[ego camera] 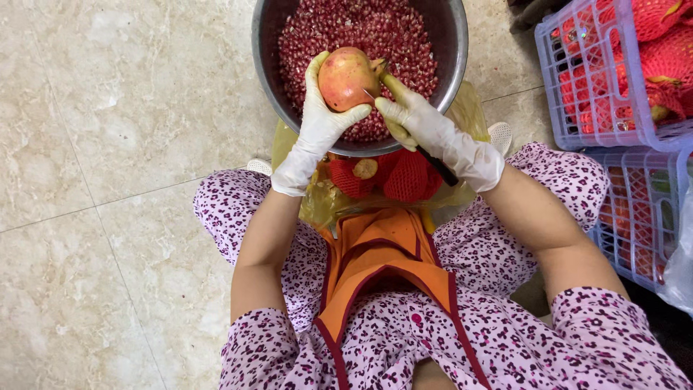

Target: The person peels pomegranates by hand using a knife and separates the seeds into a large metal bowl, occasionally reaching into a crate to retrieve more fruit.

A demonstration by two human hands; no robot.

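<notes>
Pomegranate (pixel 346 76) was held above the near half of the metal bowl (pixel 451 43), which served as the landmark. Nearest the person, just short of the bowl's near rim, red foam nets (pixel 404 177) and a piece of peel lay on a yellow plastic bag (pixel 317 202). Left hand (pixel 317 126), in a white glove, had its fingers (pixel 314 68) clasped around the fruit from the left. Right hand (pixel 440 137), also gloved, had its fingers clenched on a knife (pixel 437 162); the black handle pointed back beyond the near rim and the blade met the fruit's right side. Red seeds (pixel 354 29) filled the bowl. Right of the bowl stood blue baskets (pixel 577 79) holding netted fruit.
</notes>
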